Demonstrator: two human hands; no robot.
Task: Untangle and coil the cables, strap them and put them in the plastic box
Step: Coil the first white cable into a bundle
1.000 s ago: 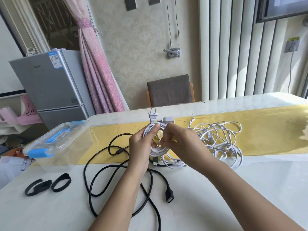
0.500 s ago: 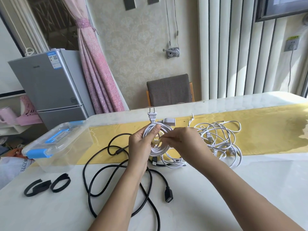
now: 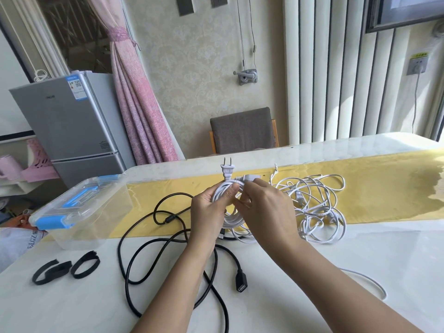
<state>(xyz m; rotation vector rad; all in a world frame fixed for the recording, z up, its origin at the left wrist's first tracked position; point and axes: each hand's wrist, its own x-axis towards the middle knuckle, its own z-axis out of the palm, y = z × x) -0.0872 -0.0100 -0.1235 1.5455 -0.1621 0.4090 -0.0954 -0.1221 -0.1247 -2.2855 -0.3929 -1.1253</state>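
Both hands are up over the table (image 3: 312, 306), front-centre, on a white power cable coil (image 3: 231, 218). The left hand (image 3: 210, 212) has its fingers curled round the top of the coil w/ the thumb across the loops, gripping the bundle. The rest of the loops hang below the palm; can't tell if the lowest ones touch the table. The right hand (image 3: 266, 210) sits just beside the left, touching it. Its fingers pinch the cable's end section at the top of the coil, next to a white connector (image 3: 249, 177) that pokes out past the fingertips. The two-pin plug (image 3: 227, 169) stands upright above the left hand.

Behind the right hand, on the yellow table runner (image 3: 384, 188), is a loose tangled pile of thin white cables (image 3: 317, 205). One white strand (image 3: 370, 281) curves over the table to the right of the right forearm.

A black USB extension cable (image 3: 229, 254) sprawls in loose loops under and left of the left forearm. Its female end (image 3: 241, 283) lies btwn the two forearms.

The clear plastic box (image 3: 72, 229) is at the table's left edge, lid on w/ blue latches, well apart from the hands. In front of it lie two black straps (image 3: 57, 266), looped and just beside each other.

Bkgd: grey chair (image 3: 242, 131), silver fridge (image 3: 64, 121), pink curtain (image 3: 137, 104).
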